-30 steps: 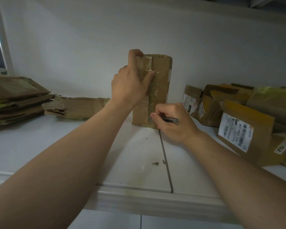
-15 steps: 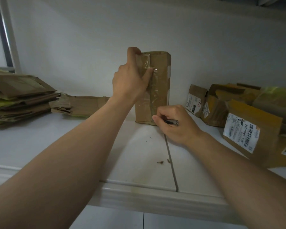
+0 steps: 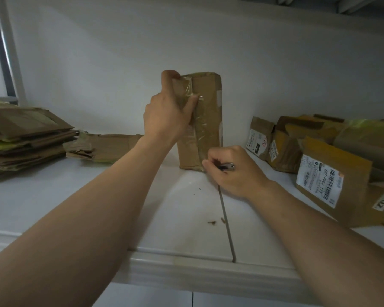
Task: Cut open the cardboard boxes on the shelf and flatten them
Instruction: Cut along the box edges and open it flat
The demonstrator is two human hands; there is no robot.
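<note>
While our left hand (image 3: 167, 114) clamps the upright cardboard box (image 3: 205, 120) on the shelf (image 3: 53, 196), our right hand (image 3: 232, 171), just below it, grips what seems a small knife (image 3: 227, 166) at its base.

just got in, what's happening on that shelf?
A person is breaking down boxes. The left hand holds a taped cardboard box upright on the white shelf, while the right hand grips a small cutter at the box's bottom edge. The blade itself is hidden. Flattened cardboard is stacked at left; unopened labelled boxes wait at right.
</note>
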